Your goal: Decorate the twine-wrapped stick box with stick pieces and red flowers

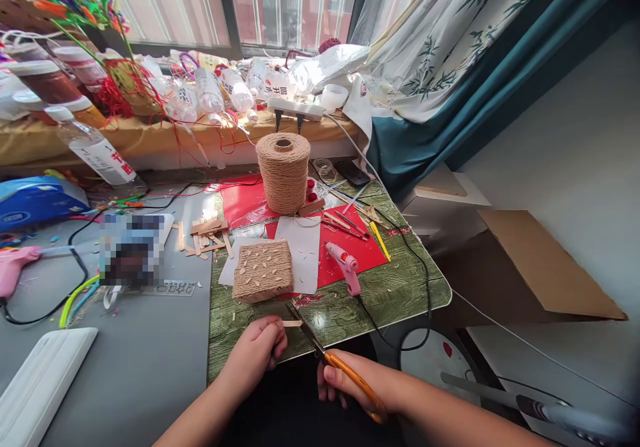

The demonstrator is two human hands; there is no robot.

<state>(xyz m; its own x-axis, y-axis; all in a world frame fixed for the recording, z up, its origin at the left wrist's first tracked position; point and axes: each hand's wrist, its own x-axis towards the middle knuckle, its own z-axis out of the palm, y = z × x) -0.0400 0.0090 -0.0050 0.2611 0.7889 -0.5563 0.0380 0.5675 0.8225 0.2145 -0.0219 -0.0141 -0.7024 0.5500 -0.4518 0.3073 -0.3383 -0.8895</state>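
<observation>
My left hand point(264, 340) pinches a thin wooden stick point(292, 323), whose free end points right. In my right hand point(345, 377) are orange-handled scissors point(353, 373), with their blades parted around the stick's end. Just beyond my hands sits a twine-wrapped block point(263, 270) with small pale pieces dotted over its top. A pink glue gun point(344, 265) rests to the right of the block. Behind stands a large spool of brown twine point(284, 173). Short wooden strips point(205, 235) lie in a loose pile left of the spool.
Red sheets point(333, 270) and white paper point(303, 250) lie under tools on the green wood-patterned table point(400, 280). A yellow cutter point(380, 241) is at the right. The glue gun's black cord point(429, 293) loops over the table edge. Bottles point(207, 93) crowd the windowsill.
</observation>
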